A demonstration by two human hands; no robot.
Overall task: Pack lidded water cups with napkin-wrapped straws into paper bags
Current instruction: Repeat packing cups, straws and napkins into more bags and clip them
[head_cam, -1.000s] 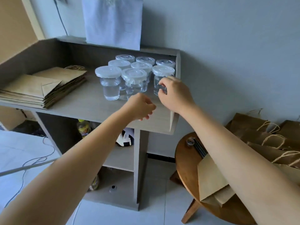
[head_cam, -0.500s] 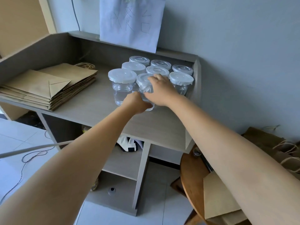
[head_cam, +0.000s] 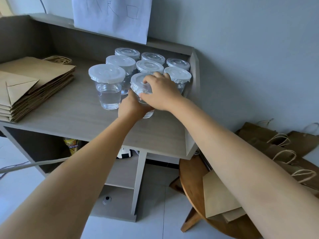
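Scanning left to right: a stack of flat paper bags (head_cam: 32, 83) lies at the left end of the worktop (head_cam: 69, 116), well apart from the cups. Next, a lidded water cup (head_cam: 107, 87) stands alone at the front left of the cluster, upright and untouched. Just beside it on the right stands the front-centre cup (head_cam: 138, 87), the one being handled; it is upright, its long axis vertical, base apparently on the worktop.

Left hand (head_cam: 133, 107) wraps the near side of the cup's lower wall from the front, fingers curled round it. Right hand (head_cam: 160, 91) comes in from the right and over the top, fingers curved on the lid's rim, thumb on the near side of the wall. Both hands hold the same cup; neither is nearer.

Behind and to the right, six more lidded cups (head_cam: 150, 66) stand close-packed, the nearest one just beside the right hand.

Judgement: the lift should go straight up along the cup's axis, then back toward the person, since neighbours crowd left, right and behind. No straws or napkins are visible. Opened bags with handles (head_cam: 283, 149) lie at far right, beyond a round stool (head_cam: 191, 183).
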